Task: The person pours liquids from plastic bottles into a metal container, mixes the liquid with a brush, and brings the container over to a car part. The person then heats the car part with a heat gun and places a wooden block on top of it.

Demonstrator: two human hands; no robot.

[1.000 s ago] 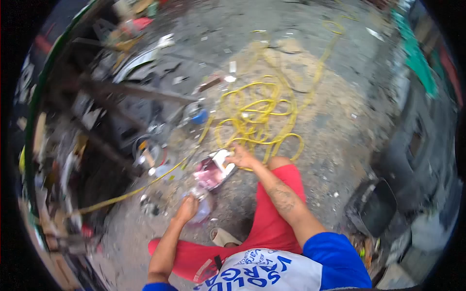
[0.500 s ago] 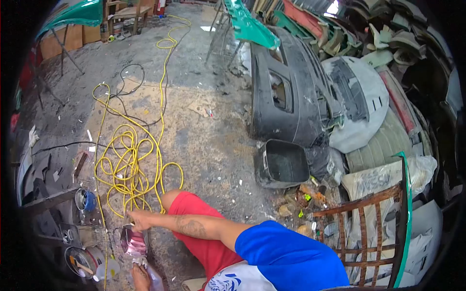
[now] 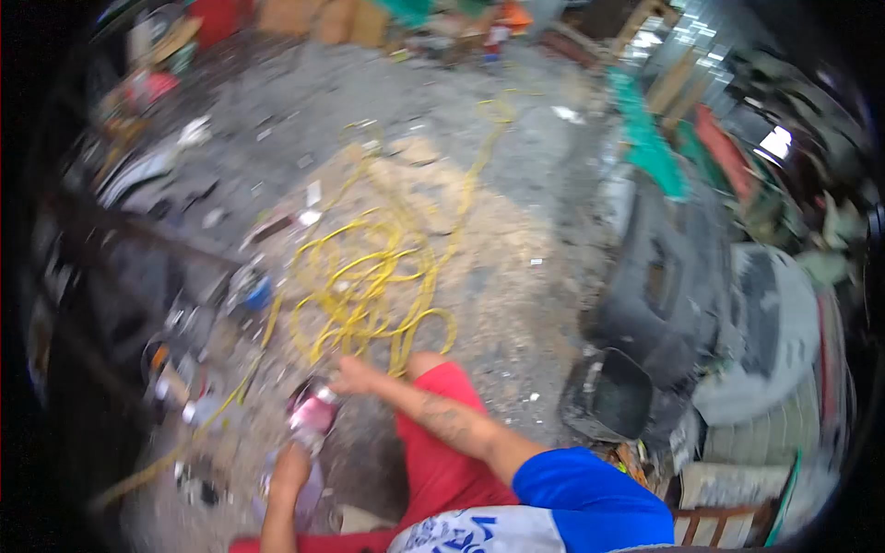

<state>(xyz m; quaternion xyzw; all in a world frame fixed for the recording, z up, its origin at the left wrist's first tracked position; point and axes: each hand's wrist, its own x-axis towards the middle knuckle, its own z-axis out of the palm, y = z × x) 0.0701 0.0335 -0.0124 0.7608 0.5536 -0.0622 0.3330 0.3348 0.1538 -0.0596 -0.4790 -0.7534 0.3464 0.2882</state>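
A small container with pink, shiny contents is low on the floor in front of me, blurred. My right hand is at its upper right edge, fingers drawn together; what they hold is too smeared to name. Just below the container is my left hand, its fingers closed near the rim, and I cannot make out what is in them. Beside that hand lies a pale, translucent object, partly hidden by it.
A tangled yellow hose lies on the floor ahead. To the left are a blue can and a clear tub. On the right, a black bin stands before a dark car bumper and stacked body panels.
My view has swung left, so the floor items appear farther right and blurred. My left hand and forearm show more fully. Both hands remain by the pink container.
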